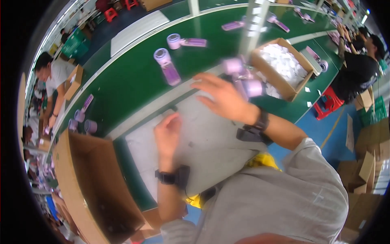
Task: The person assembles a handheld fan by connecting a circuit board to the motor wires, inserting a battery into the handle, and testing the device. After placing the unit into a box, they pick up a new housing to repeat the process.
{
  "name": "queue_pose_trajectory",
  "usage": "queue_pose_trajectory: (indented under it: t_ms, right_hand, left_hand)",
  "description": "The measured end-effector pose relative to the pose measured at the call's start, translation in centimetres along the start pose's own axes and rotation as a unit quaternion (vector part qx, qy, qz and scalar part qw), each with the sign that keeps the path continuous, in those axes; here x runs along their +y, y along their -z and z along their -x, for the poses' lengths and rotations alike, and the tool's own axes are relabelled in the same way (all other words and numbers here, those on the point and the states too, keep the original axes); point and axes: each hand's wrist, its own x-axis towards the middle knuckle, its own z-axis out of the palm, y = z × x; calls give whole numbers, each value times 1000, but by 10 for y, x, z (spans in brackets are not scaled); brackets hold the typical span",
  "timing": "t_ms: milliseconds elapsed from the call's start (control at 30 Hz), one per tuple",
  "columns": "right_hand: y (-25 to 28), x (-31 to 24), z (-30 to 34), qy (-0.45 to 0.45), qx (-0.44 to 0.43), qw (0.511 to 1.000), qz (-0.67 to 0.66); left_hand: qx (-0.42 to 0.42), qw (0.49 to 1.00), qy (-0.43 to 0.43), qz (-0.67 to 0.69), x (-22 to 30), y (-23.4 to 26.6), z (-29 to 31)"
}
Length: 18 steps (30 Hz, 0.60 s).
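My left hand [168, 132] is raised over a grey mat [203, 150], fingers loosely bent and apart from the thumb, with nothing visible in it. Farther right, my right hand [223, 99] reaches over the mat's far edge, its fingers spread and holding nothing. Just beyond it lies a cluster of blurred lilac round-headed devices [248, 86]. Ahead on the green belt [126, 89] lies a lilac device with a round head and flat purple handle [167, 67]. A similar device [185, 42] rests behind that one.
An open cardboard box [101, 191] stands at my left. At the right, a smaller carton [292, 91] holds many white paper slips. Several lilac devices [83, 116] sit at the belt's left. A metal post [252, 30] rises beyond. Co-workers sit at both sides, near a red stool [328, 103].
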Motion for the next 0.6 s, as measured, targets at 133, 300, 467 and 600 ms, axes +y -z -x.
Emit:
queue_pose_trajectory:
  t_ms: [133, 300, 467, 600]
  right_hand:
    - [89, 28, 9, -83, 135, 986, 44]
    - [238, 156, 76, -257, 251, 879, 315]
    - [331, 289, 181, -342, 208, 811, 426]
    - [372, 380, 251, -319, 153, 810, 468]
  left_hand:
    - [2, 1000, -19, 6, 0, 5, -3]
    - [-7, 1000, -10, 9, -3, 19, -5]
    - [-3, 999, 17, 35, -12, 25, -6]
    - [30, 996, -1, 89, -25, 27, -8]
